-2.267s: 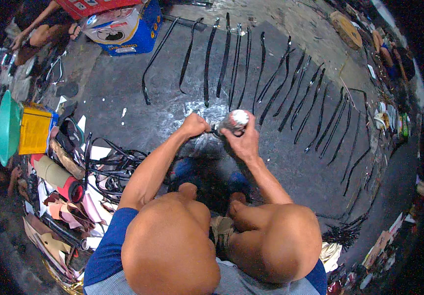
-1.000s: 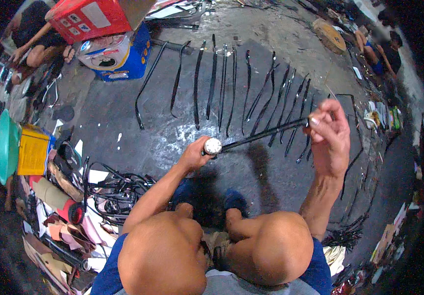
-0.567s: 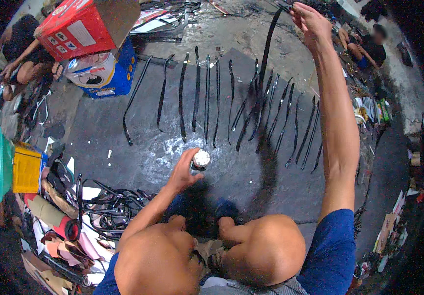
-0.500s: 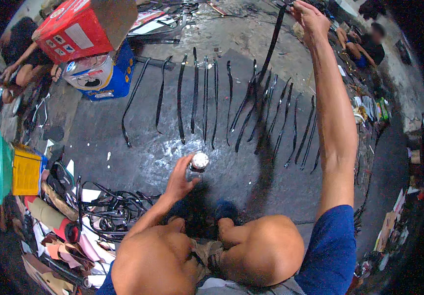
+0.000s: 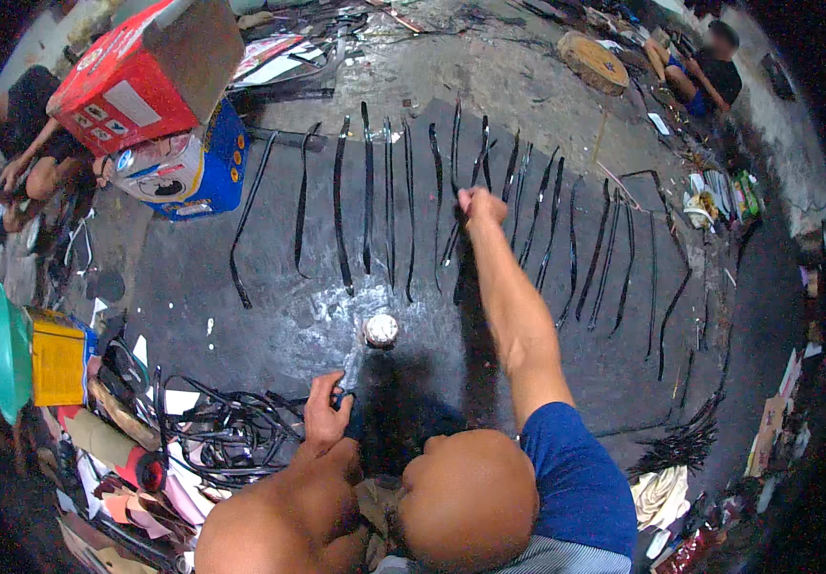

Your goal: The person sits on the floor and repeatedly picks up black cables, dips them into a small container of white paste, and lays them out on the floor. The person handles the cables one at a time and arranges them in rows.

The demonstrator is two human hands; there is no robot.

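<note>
Arm stretched forward, my right hand (image 5: 485,207) is closed over the row of black strips, its fingertips pinching a thin black strip (image 5: 456,143) on the dark mat. More glossy black strips lie side by side to both sides, among them a bent strip (image 5: 252,215) at the left end. My left hand (image 5: 325,409) rests near my left knee, thumb and fingers apart, holding nothing I can see. Just ahead of it a small jar with a whitish top (image 5: 380,331) stands on the mat, untouched.
A red box (image 5: 121,81) sits on a blue box (image 5: 217,163) at far left. Tangled black strips (image 5: 231,421), scraps and a green basin (image 5: 6,354) lie nearer left. A strip bundle (image 5: 676,445) is at right. A round wooden block (image 5: 593,63) and seated people are farther off.
My right hand came down from the upper right, where it held up a long black strip, to the middle of the row. My left hand let go of the jar and drew back.
</note>
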